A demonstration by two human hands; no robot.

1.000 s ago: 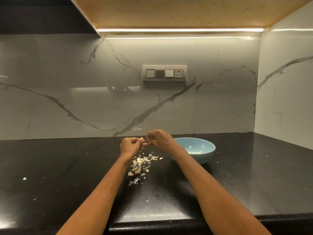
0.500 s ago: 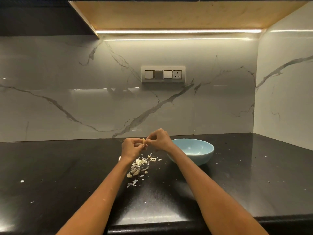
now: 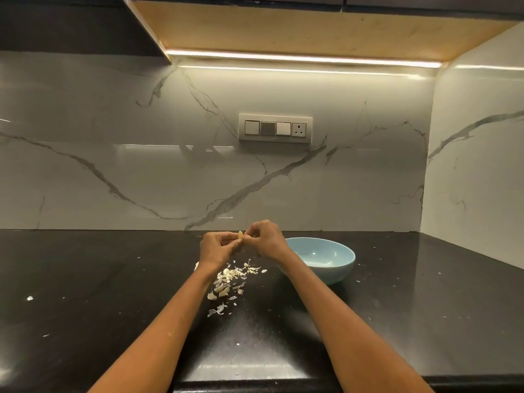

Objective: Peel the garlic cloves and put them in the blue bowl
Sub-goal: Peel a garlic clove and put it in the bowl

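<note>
A small pale garlic clove (image 3: 240, 235) is held up between both hands above the black counter. My left hand (image 3: 217, 248) pinches it from below and the left, and the fingertips of my right hand (image 3: 265, 239) pinch it from the right. Just to the right of my right wrist stands the light blue bowl (image 3: 337, 266); what I see of its inside looks bare. Under my hands lies a loose heap of garlic cloves and papery skins (image 3: 228, 280).
The black counter (image 3: 99, 279) runs to a marble back wall and a side wall on the right. Small skin flakes (image 3: 29, 298) are scattered on it. A switch and socket panel (image 3: 275, 129) sits on the back wall, and the counter's front edge (image 3: 255, 385) is near me.
Both hands have risen slightly and stayed together on the clove, which now stands out more between the fingertips. The bowl and the heap have not moved.
</note>
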